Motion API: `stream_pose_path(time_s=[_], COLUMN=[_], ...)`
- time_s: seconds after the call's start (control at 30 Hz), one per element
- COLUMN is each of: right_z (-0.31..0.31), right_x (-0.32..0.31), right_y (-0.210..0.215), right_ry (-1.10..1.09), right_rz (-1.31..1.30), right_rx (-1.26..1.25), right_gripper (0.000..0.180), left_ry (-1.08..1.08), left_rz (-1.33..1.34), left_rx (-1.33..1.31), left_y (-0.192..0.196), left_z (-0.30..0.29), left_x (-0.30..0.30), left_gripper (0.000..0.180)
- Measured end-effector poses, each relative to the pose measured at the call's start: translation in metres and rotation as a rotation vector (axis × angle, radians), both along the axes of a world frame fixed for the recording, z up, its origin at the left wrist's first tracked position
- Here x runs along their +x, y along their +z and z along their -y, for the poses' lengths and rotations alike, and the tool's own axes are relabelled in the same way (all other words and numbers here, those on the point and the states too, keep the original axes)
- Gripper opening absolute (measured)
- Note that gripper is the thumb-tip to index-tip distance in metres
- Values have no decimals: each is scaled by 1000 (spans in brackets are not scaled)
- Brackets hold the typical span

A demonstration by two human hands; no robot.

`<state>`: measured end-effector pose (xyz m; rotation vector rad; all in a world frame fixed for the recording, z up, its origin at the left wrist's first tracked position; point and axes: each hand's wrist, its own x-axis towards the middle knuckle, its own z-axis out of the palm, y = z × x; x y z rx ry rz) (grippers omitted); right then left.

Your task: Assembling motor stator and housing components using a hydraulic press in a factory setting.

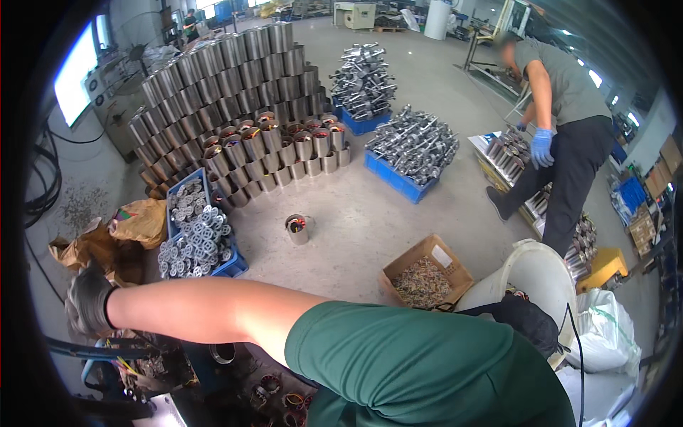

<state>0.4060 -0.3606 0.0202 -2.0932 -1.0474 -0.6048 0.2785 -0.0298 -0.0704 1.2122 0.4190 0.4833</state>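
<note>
At the left, crumpled brown paper bags (139, 222) stand just beyond the dark-gloved right hand (89, 304). I see only the back of it, so I cannot tell whether its fingers are apart or clamped on something; the left hand is out of my view. Nearer, below the bare forearm (199, 306), I make out a dark blue bar (99, 349) and, right of it, metal rings with coloured windings (270, 385). Right of the bags, blue crates (238, 267) are heaped with silver end caps (192, 245). Farther off, one wired steel cylinder (299, 235) stands alone on the floor (341, 256), before a tall stack of steel cylinders (228, 92). Right of the stack, shafted rotors (416, 146) fill two more crates (398, 178). On the near right are a cardboard box (455, 267) of small scraps (423, 283) and a white barrel (548, 281); beyond, a blue-gloved co-worker (565, 85) bends over metal cylinders (509, 158).
</note>
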Motion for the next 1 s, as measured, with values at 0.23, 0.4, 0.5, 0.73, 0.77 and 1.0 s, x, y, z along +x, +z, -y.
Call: stream_pose_path(time_s=[0.23, 0.4, 0.5, 0.73, 0.77, 1.0], right_z=[-36, -111, -115, -70, -68, 4], right_x=[98, 22, 11, 20, 3, -21], right_y=[-102, -110, -101, -94, -86, -49], right_ry=[-36, -106, -46, 175, 212, 319], right_rz=[391, 665, 573, 88, 90, 53], right_rx=[98, -446, -361, -462, -466, -439], right_gripper=[19, 22, 22, 43, 43, 32], left_ry=[-285, -229, -257, -374, -353, -425], left_rz=[67, 106, 163, 242, 252, 367], left_rx=[-169, -268, -323, -489, -509, -631], left_y=[5, -12, 0, -11, -18, -4], left_z=[118, 64, 65, 78, 61, 57], left_x=[117, 72, 68, 84, 65, 48], left_gripper=[44, 44, 44, 44, 44, 45])
